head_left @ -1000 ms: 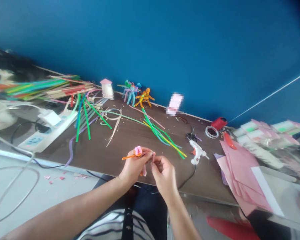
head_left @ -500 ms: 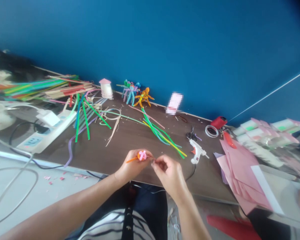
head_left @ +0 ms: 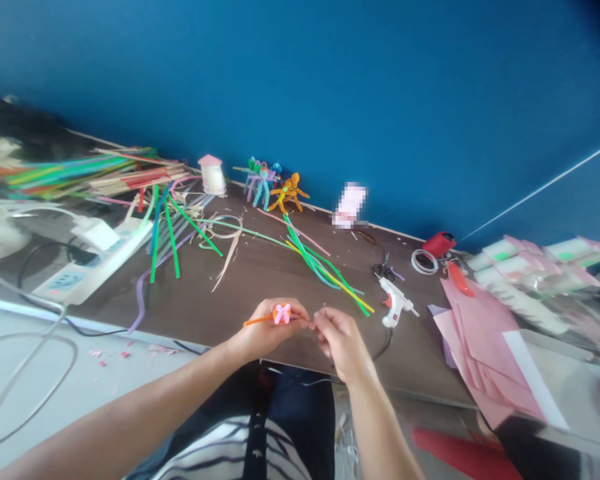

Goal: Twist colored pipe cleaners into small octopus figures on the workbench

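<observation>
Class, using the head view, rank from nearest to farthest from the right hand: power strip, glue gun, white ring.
1. Glue gun: just right of the right hand.
2. White ring: farther right, beyond the glue gun.
3. Power strip: far left.

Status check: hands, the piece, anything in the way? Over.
Left hand holding pink-and-orange piece. Right hand close to left, grip unclear. White glue gun off right, clear of both hands.

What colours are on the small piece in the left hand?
The small piece in the left hand is pink and orange, seen in the head view.
</observation>
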A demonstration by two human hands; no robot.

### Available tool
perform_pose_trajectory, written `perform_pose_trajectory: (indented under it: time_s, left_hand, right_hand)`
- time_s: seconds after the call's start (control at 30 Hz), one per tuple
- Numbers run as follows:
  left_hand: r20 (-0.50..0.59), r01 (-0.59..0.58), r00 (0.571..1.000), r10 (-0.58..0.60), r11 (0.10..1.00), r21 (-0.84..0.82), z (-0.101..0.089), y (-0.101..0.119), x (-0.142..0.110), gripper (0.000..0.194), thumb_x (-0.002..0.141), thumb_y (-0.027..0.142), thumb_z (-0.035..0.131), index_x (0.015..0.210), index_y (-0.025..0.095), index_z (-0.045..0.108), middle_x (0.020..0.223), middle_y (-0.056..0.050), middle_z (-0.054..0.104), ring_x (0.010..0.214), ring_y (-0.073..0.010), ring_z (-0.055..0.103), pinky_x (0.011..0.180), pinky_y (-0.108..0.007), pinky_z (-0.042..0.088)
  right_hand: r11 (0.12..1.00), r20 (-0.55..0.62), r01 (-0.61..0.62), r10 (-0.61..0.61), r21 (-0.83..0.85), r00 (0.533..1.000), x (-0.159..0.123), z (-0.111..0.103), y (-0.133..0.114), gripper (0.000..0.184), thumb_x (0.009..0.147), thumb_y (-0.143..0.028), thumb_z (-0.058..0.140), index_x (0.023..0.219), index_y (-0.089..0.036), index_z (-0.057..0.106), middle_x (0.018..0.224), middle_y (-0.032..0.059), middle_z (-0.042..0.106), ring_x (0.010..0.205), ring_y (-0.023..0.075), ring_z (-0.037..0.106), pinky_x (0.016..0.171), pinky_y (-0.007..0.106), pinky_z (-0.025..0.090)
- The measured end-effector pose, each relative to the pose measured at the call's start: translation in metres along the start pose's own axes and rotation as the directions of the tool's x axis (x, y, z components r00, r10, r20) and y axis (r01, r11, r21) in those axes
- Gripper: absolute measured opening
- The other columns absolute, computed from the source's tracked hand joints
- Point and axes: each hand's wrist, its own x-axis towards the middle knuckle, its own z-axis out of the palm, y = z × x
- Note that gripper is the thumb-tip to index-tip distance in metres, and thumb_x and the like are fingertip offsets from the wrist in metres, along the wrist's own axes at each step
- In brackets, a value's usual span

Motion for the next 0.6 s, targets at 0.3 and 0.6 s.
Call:
perform_pose_trajectory:
  time_s: [0.3,0.6]
  left_hand:
    - [0.007,0.238,0.965,-0.263,0.862,-0.447,0.014,-0.018,-0.003,0.018,0.069,0.032,0.059,0.07,0.014,0.057,0.049,0.005,0.049,0.031,-0.006,0.046,0.034,-0.016,0.031]
    - [-0.067,0.23,0.94,-0.333,0.768,-0.598,0.022,-0.018,-0.001,0.018,0.066,0.03,0.064,0.071,0.014,0.058,0.057,0.003,0.053,0.043,-0.0047,0.05,0.036,-0.013,0.037]
  right_hand:
    - [0.991,-0.141,0.13,-0.129,0.002,0.982,0.002,0.009,-0.001,0.017,0.07,-0.033,0.058,0.067,-0.017,0.051,0.053,-0.0052,0.048,0.04,0.0054,0.037,0.038,0.017,0.029]
    - [0.831,-0.102,0.328,-0.413,-0.45,0.905,-0.005,0.004,-0.005,0.02,0.083,-0.028,0.043,0.07,-0.018,0.053,0.066,0.0008,0.056,0.062,0.0131,0.052,0.06,0.023,0.04]
